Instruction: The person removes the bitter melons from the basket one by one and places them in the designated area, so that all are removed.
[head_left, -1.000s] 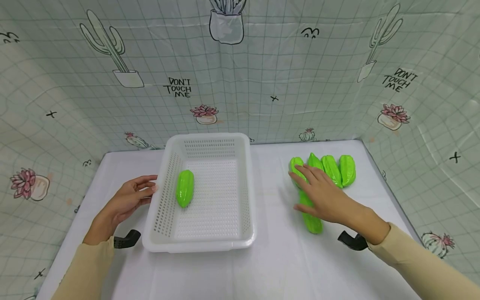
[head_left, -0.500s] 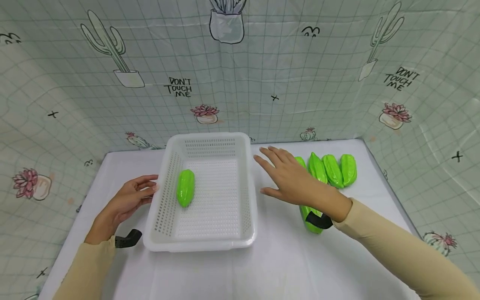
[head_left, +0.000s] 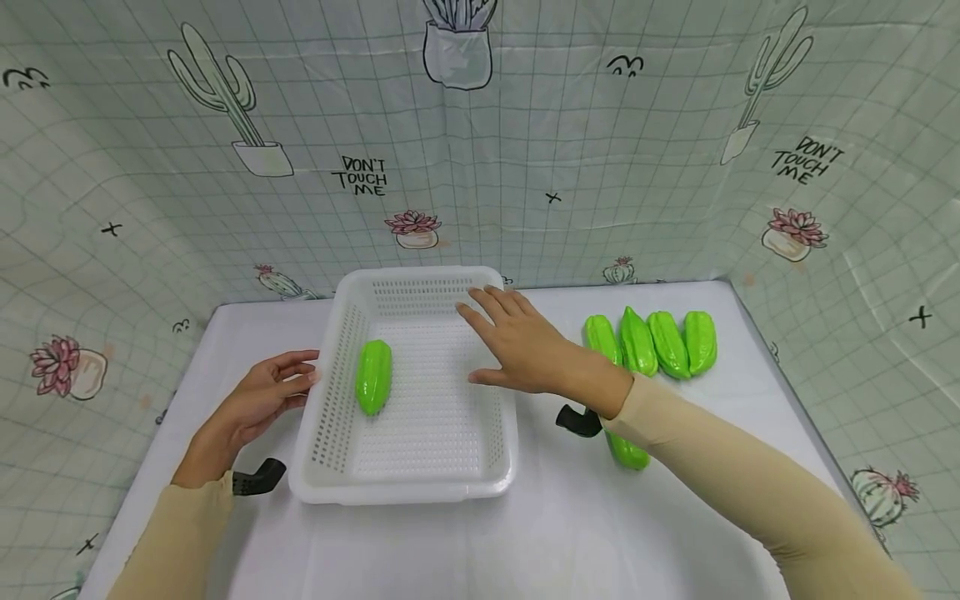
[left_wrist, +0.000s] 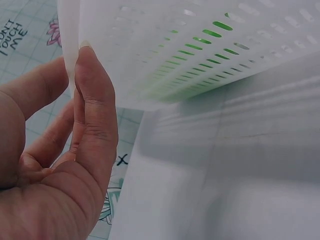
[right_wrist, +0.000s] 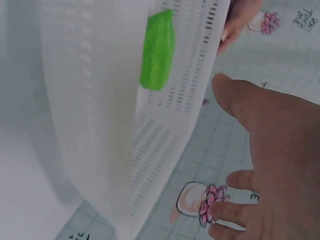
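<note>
A white plastic basket (head_left: 405, 492) with slotted walls stands left of centre on the white-covered table. One green star fruit (head_left: 373, 377) lies inside by its left wall. At the left rim, my left hand (head_left: 262, 393) pinches the edge between thumb (left_wrist: 95, 80) and fingers. Palm down with fingers spread, my right hand (head_left: 521, 346) hovers over the basket's right rim and holds nothing. To the right, several more green star fruits lie in a row, the rightmost star fruit (head_left: 701, 342) included. Nearer me, another star fruit (head_left: 628, 452) is partly hidden by the right forearm.
A patterned cloth (head_left: 525, 150) with cacti and a grid rises behind and beside the table (head_left: 555, 533). A black wrist mount (head_left: 258, 477) sticks out by the left wrist, and another black mount (head_left: 579, 420) by the right.
My right hand has moved left from above the star fruits to over the basket's right rim. The left hand stays at the left rim, and the star fruits lie where they were.
</note>
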